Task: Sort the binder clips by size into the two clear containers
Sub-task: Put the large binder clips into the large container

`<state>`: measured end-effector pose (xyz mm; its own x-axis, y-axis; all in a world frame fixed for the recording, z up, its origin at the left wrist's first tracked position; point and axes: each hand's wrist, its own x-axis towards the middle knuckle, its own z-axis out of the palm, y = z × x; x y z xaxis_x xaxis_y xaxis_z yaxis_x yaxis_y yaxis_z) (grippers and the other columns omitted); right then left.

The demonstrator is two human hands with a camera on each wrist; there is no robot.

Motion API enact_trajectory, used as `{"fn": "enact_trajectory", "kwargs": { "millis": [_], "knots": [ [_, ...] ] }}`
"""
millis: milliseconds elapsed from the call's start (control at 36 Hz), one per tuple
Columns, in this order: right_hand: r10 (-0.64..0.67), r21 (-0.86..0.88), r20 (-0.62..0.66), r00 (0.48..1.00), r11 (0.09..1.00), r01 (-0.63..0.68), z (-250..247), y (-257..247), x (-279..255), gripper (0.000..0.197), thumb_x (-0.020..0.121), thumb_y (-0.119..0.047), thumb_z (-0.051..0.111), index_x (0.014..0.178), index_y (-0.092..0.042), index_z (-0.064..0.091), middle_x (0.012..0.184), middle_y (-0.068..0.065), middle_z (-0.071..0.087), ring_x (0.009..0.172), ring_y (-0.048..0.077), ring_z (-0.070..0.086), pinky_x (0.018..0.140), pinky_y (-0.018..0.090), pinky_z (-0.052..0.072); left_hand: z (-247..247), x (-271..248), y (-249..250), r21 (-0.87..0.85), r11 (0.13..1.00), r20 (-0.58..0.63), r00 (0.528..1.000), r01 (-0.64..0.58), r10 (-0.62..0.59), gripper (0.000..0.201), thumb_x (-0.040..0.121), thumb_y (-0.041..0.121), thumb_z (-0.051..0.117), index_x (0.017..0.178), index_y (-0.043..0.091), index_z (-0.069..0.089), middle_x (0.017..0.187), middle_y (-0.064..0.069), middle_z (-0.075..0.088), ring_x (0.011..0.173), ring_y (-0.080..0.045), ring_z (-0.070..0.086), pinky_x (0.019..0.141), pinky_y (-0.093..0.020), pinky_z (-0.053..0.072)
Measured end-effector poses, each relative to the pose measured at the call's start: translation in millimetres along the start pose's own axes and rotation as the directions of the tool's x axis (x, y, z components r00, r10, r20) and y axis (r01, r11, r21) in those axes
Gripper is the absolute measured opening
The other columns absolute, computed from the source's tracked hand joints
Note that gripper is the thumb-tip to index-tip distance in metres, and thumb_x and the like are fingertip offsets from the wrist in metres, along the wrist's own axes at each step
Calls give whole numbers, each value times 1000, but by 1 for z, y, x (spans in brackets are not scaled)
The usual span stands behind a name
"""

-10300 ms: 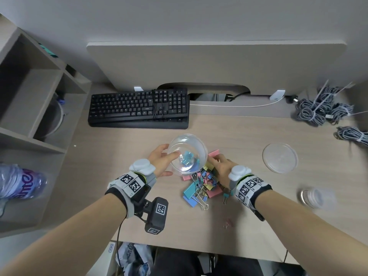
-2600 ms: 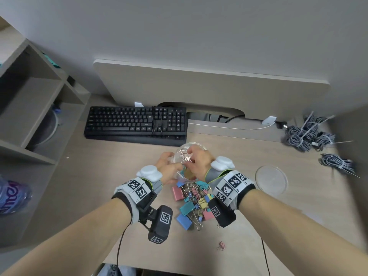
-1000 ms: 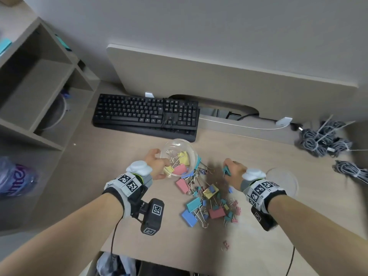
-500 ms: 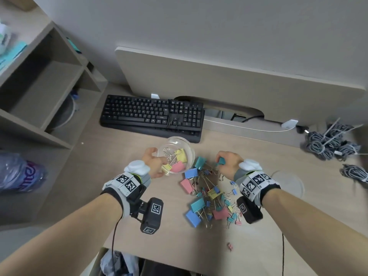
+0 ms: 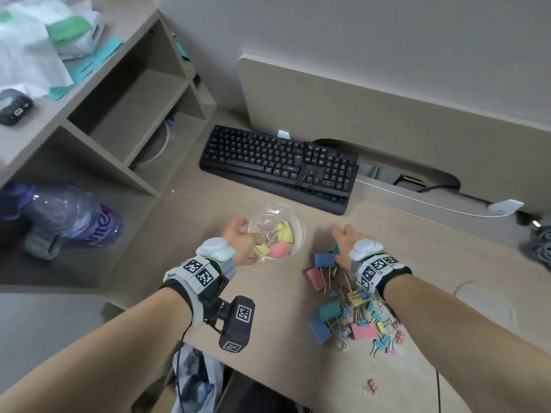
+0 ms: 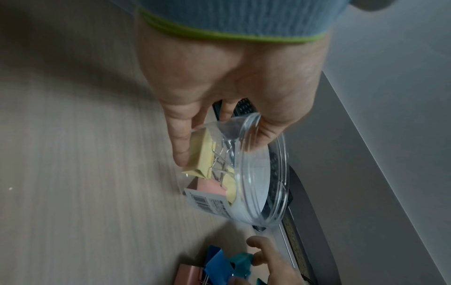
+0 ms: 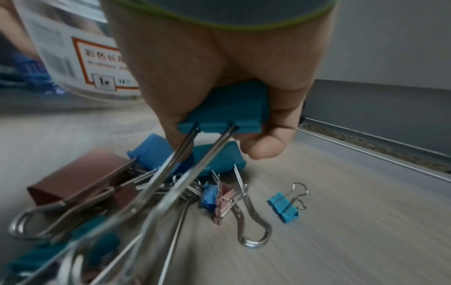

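Observation:
My left hand (image 5: 238,242) grips a clear round container (image 5: 277,232), tilted and lifted a little off the desk. Large yellow and pink binder clips (image 6: 207,165) lie inside it. My right hand (image 5: 346,242) holds a large teal binder clip (image 7: 227,110) in its curled fingers, just above the pile. The pile of mixed binder clips (image 5: 351,308) spreads on the desk under my right wrist, with large blue, pink and teal clips and several small ones. One small blue clip (image 7: 285,208) lies apart on the desk.
A black keyboard (image 5: 280,165) lies behind the container. A clear round lid (image 5: 483,305) sits right of my right forearm. One small pink clip (image 5: 371,386) lies near the desk's front edge. Shelves with a water bottle (image 5: 68,219) stand on the left, cable bundles (image 5: 539,245) at far right.
My right hand went from the container to the pile and took hold of a large teal clip. The left hand still holds the container, now farther left of the pile.

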<state>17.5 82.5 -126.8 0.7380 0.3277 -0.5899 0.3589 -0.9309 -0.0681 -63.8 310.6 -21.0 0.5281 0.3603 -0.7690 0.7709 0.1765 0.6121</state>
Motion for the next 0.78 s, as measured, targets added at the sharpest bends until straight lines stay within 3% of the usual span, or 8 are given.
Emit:
{"fn": "enact_trajectory", "kwargs": {
  "millis": [83,139,250,417,472,528,639,778],
  "knots": [
    [-7,-16,11,1000,1000,7,3,-2,8,48,91,-36,57,132,-17,40,125,12,45,100,36,61,77,41,52,-1,2,0,-16,1000,3,1000,10,-10,59,86,-8,52,139,16,40,116,-7,50,83,-19,51,90,-49,52],
    [-9,-22,36,999,1000,9,2,-3,12,46,92,-36,55,132,-19,42,125,11,45,101,36,60,79,42,53,0,2,0,-23,1000,10,1000,15,-15,60,86,-8,52,140,16,39,117,-7,49,93,-23,50,89,-48,52],
    [-21,-30,53,998,999,23,0,-2,11,41,91,-30,53,129,-19,43,121,11,45,99,35,60,73,39,50,3,3,0,-15,1000,1,1000,9,-9,60,86,-8,51,140,15,39,118,-7,50,87,-21,50,90,-49,52],
    [125,257,-173,977,963,-78,-12,12,0,25,87,-37,50,100,-16,54,92,8,59,71,26,57,62,30,46,5,6,-1,-9,1000,-6,1000,-4,4,59,86,-8,52,139,15,40,121,-8,49,80,-18,50,86,-46,53],
    [194,371,-192,962,922,-112,-21,23,-7,22,84,-39,55,88,-18,54,81,6,61,67,25,56,59,28,43,10,6,0,-1,1000,1,1000,-5,5,61,86,-8,52,141,15,39,122,-9,49,90,-23,50,86,-46,53],
    [261,445,-201,944,883,-149,-29,34,-14,25,76,-48,55,81,-23,54,77,2,62,69,25,60,67,31,52,16,6,1,10,1000,15,1000,-4,3,62,86,-8,52,142,16,39,121,-9,49,99,-27,48,86,-46,52],
    [298,492,-174,939,852,-179,-42,44,-26,28,80,-49,55,92,-25,61,83,3,66,74,25,61,73,34,54,24,5,2,16,1000,23,1000,0,0,60,86,-9,52,141,14,40,112,-6,49,100,-27,46,86,-47,51],
    [315,543,-182,931,822,-172,-53,56,-48,36,84,-57,49,83,-25,67,81,3,69,73,24,63,71,33,53,37,2,2,57,998,72,997,6,-10,61,86,-7,53,140,17,39,114,-7,49,103,-27,46,89,-46,52]
  ]
}}
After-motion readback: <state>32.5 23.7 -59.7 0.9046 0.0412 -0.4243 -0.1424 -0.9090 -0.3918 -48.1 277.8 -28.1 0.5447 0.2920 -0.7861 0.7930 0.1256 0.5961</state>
